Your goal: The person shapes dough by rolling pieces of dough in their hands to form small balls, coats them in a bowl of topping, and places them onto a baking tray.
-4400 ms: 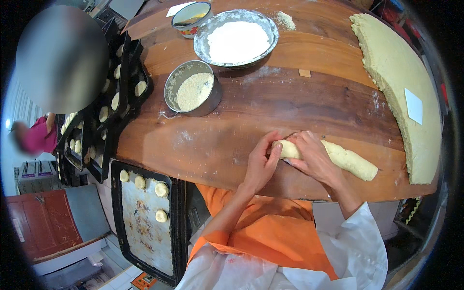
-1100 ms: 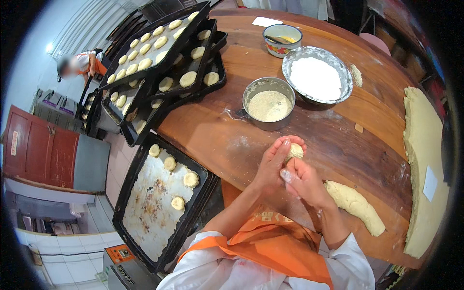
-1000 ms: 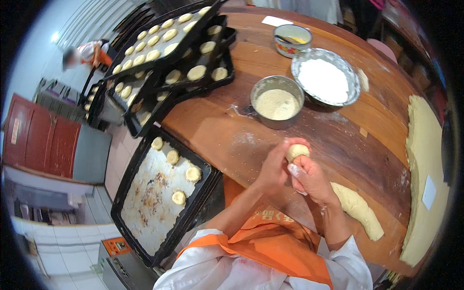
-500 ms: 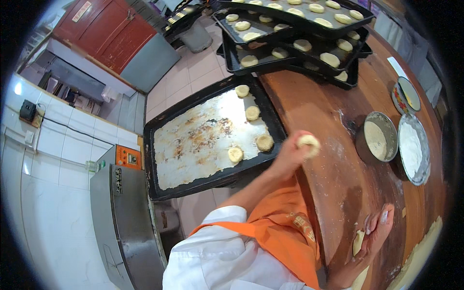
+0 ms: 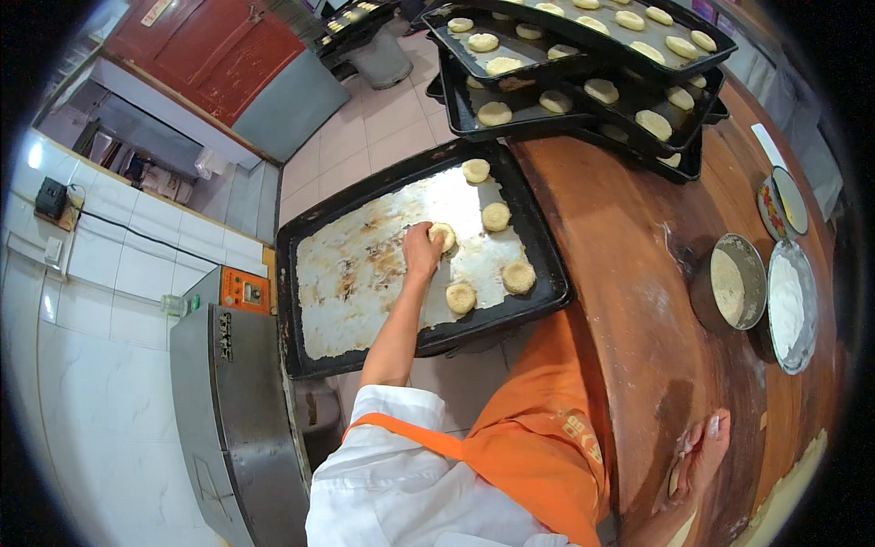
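My left hand (image 5: 423, 252) reaches over the baking tray (image 5: 293, 339) and grips a round dough cake (image 5: 444, 236) between thumb and fingers, at the tray's metal surface. Around it on the tray lie several flat pale rounds, among them a dough round (image 5: 461, 297) at the near side and another dough round (image 5: 496, 217) towards the right edge. Over the wooden table, my right hand (image 5: 702, 459) is curled around a small pale dough piece (image 5: 675, 477), mostly hidden by the fingers.
Stacked black trays (image 5: 583, 118) with dough rounds stand at the table's far end. On the wooden table (image 5: 629, 337) are a deep pan of crumbs (image 5: 729, 287), a bowl of white powder (image 5: 789, 305) and a patterned enamel bowl (image 5: 782, 202). A steel cabinet (image 5: 255, 410) stands left.
My left hand has swung left from the table edge to the tray, carrying the dough cake down to its surface. My right hand has turned slightly and stays over the table.
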Available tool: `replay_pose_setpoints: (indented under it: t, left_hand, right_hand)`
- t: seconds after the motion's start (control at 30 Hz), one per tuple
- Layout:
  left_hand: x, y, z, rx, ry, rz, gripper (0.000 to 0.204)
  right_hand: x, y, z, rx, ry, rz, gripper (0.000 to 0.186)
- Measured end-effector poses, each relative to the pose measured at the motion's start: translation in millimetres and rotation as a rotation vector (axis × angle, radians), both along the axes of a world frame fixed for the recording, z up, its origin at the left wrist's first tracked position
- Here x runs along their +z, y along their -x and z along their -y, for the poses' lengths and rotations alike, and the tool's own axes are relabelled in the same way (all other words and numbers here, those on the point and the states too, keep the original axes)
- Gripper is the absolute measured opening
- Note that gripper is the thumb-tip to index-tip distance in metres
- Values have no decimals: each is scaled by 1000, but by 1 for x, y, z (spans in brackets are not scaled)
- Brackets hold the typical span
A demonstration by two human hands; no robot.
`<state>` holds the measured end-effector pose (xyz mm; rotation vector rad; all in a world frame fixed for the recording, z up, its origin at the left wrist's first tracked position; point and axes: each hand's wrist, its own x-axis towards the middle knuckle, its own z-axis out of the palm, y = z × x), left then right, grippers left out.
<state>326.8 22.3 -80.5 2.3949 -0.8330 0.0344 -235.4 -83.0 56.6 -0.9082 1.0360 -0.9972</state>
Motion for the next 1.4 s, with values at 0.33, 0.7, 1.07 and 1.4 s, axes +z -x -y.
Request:
replay_pose_setpoints:
  t: [0.33, 0.7, 1.07, 1.4]
  left_hand:
    - [74, 250, 91, -726, 416, -147, 13]
    - [29, 580, 81, -1913, 531, 208, 73]
    - [47, 571, 146, -2162, 149, 26, 56]
    - [88, 338, 115, -1611, 124, 265, 65]
  right_hand:
    - [88, 75, -70, 294, 234, -1370, 50]
    - [1, 192, -152, 171, 489, -1905, 63]
    - [82, 152, -96, 333, 193, -1511, 41]
    - [-9, 54, -28, 312, 852, -1266, 55]
